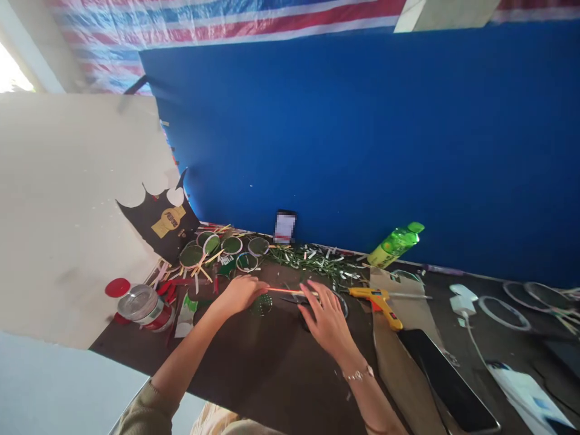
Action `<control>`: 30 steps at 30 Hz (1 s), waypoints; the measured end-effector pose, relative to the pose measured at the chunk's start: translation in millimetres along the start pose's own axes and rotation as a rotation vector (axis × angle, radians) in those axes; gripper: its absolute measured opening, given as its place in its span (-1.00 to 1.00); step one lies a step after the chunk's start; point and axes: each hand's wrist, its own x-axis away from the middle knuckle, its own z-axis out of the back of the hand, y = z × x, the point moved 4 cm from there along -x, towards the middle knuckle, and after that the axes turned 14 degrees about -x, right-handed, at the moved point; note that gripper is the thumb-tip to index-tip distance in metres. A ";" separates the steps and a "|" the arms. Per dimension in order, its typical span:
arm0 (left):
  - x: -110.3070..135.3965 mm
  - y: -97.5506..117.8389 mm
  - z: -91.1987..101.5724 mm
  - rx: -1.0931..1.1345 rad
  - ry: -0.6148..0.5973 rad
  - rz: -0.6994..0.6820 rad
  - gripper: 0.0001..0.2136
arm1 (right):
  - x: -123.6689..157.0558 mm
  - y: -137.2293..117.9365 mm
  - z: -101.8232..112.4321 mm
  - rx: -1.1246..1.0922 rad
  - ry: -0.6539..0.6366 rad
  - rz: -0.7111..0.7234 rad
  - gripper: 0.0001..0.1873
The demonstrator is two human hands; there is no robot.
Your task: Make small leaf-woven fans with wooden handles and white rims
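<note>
My left hand [244, 292] is closed, its fingertips pinching one end of a thin orange-pink stick [285, 291] held level above the dark table. At the stick's other end is my right hand [327, 317], with its fingers apart and its thumb well below the stick. The fingertips seem to touch the stick; whether they grip it I cannot tell. Beneath the right hand lie dark-handled scissors [292, 301], partly covered. A round green mesh piece [261, 305] rests on the table just below the left fingertips.
Round green discs [232, 244] and wooden sticks lie back left, beside green-white scraps [312, 258]. A jar [144, 305] stands left. To the right are a yellow glue gun [377, 302], cardboard [394, 353], a black phone [446, 377] and a green bottle [394, 244]. A blue board [362, 133] rises behind.
</note>
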 end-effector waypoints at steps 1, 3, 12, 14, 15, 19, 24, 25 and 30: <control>-4.0 5.5 1.1 0.034 -0.007 -0.047 -0.68 | -10.7 -2.8 1.0 0.051 -0.038 0.009 -0.57; -10.7 13.1 3.8 0.090 -0.025 -0.119 -0.69 | -22.8 -3.6 -0.7 0.091 -0.164 -0.028 -0.64; -31.3 38.7 9.5 -0.053 -0.087 -0.013 -0.61 | -22.4 9.8 -9.2 -0.090 -0.422 -0.221 -0.61; -35.6 41.5 4.7 -0.077 -0.132 0.040 -0.58 | -23.8 11.6 -7.9 -0.041 -0.438 -0.272 -0.61; -37.5 42.3 2.1 -0.085 -0.148 0.061 -0.57 | -24.3 12.3 -7.3 0.002 -0.445 -0.298 -0.60; -43.4 43.5 -7.4 -0.108 -0.164 0.112 -0.51 | -24.6 13.6 -6.8 0.130 -0.436 -0.374 -0.57; -48.8 44.5 -11.7 -0.121 -0.116 0.166 -0.49 | -24.2 18.4 -10.1 0.193 -0.427 -0.441 -0.52; -50.1 44.5 -11.8 -0.118 -0.112 0.184 -0.50 | -24.9 19.6 -10.8 0.200 -0.429 -0.451 -0.51; -57.1 44.5 -11.3 -0.107 -0.105 0.242 -0.55 | -31.4 23.8 -12.8 0.221 -0.444 -0.480 -0.48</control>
